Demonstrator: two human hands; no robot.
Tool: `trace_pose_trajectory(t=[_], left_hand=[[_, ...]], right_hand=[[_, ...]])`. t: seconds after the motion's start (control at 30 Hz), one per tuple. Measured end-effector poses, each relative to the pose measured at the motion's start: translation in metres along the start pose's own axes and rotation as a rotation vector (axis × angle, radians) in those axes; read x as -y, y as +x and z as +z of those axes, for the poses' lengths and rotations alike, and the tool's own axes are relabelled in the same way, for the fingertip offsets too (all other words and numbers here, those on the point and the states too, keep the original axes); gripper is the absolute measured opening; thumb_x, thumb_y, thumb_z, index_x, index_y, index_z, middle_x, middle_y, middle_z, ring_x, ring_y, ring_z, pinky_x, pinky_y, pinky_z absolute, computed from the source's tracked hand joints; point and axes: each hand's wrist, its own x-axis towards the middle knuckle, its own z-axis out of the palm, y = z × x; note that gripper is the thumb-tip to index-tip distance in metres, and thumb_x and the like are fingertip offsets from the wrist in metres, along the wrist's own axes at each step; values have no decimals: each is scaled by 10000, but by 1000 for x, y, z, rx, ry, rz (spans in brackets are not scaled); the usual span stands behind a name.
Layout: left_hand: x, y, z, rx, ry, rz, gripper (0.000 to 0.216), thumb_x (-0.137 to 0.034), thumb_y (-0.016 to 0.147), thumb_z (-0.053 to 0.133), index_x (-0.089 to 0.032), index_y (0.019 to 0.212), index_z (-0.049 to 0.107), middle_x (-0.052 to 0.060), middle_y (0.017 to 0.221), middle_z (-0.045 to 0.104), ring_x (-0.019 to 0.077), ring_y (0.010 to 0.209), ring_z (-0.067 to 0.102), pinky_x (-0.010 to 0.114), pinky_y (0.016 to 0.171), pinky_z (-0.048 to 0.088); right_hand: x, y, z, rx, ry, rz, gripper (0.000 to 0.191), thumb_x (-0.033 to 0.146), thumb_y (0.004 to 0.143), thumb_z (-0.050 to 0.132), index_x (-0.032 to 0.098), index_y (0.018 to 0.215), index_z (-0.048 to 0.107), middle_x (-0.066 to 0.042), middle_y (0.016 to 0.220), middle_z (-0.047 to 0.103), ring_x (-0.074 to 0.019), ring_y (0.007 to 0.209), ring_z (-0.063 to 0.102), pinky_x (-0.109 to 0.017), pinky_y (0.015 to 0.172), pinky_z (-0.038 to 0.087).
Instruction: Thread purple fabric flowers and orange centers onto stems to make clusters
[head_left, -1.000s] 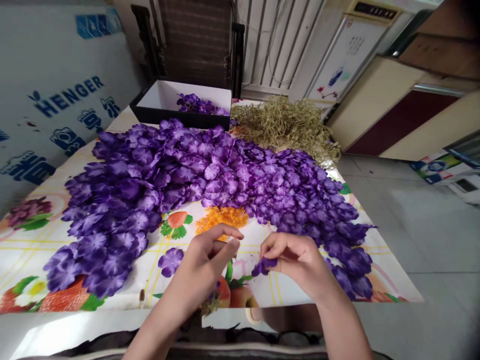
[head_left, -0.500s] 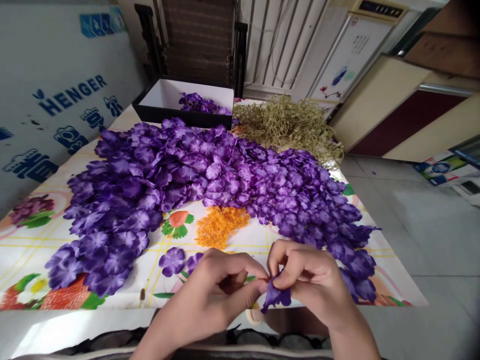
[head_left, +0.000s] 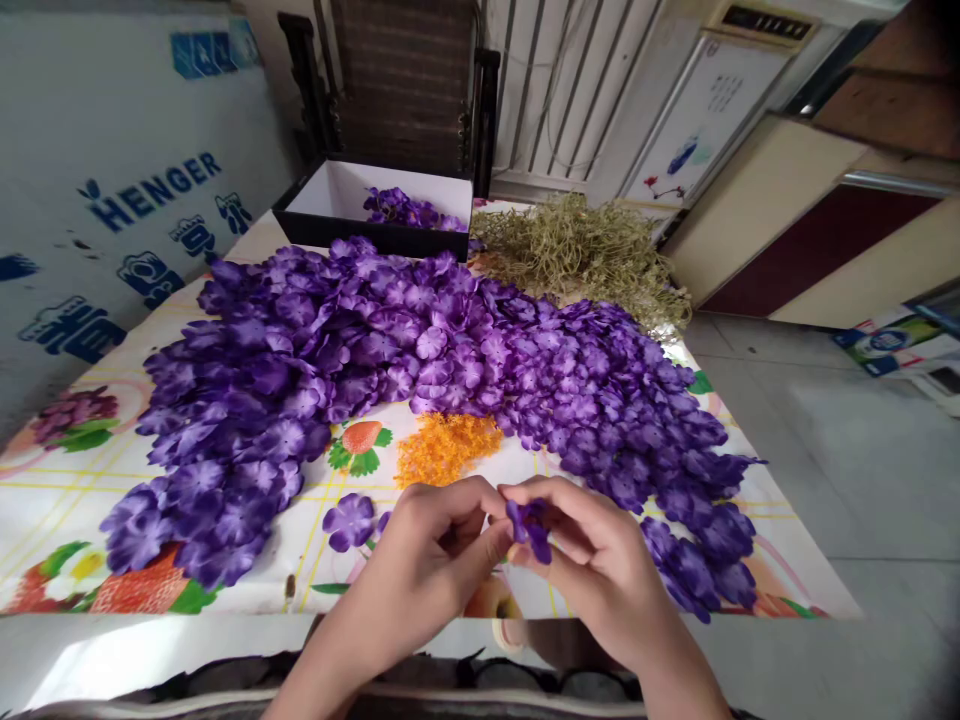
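My right hand [head_left: 600,560] holds a small purple fabric flower [head_left: 531,528] between thumb and fingers, its petals bunched and tilted. Close against it, my left hand [head_left: 431,570] is closed in a pinch, thumb to forefinger. Whatever lies between the left fingertips is too small and covered to name. Just beyond the hands lies a little heap of orange artificial stamens [head_left: 448,448]. One loose purple petal piece [head_left: 349,522] rests on the tablecloth left of my left hand, with another partly hidden behind that hand.
A wide arc of purple petal pieces [head_left: 405,320] spreads over the fruit-print tablecloth [head_left: 300,590]. Behind it stand a black box [head_left: 337,228] with finished-looking purple flowers inside and a pile of green-brown stems [head_left: 577,245]. A chair [head_left: 405,90] is at the far side.
Both hands have risen slightly. The purple flower has moved up with the right hand and turned, its petals now showing between the fingertips rather than hanging below them.
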Motion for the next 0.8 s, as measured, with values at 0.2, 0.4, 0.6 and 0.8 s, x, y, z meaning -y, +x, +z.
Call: trace_pose_trajectory(t=[0.2,0.4,0.6,0.8], left_hand=[[3,-2,0,37,-87,30,153,-274,945,495,-207,979,628,-15,791,611,114,715,542,203,638,414],[7,0,-1,53,-279,-1,179,-279,932,547,-226,1103,545,-16,806,675,130,791,620,246,762,460],[7,4,-1,-2,-344,-25,139,-280,919,564,-167,862,623,27,793,719,137,750,648,245,699,474],[6,4,6,-12,-529,-98,209,-300,881,619,-151,737,589,-5,620,665,106,580,591,227,601,480]], right_hand=[[-2,2,-2,-169,59,-122,219,104,803,684,305,853,754,40,779,749,-116,725,695,-166,661,543],[-9,5,-8,-175,326,-148,152,128,750,753,279,770,753,41,838,760,-110,773,690,-185,706,557],[-11,8,-10,-108,368,-86,156,138,778,725,269,845,776,20,896,754,-116,829,683,-198,774,541],[-3,6,-1,-162,357,-49,153,131,750,737,272,801,767,30,808,699,-103,758,632,-181,682,507]])
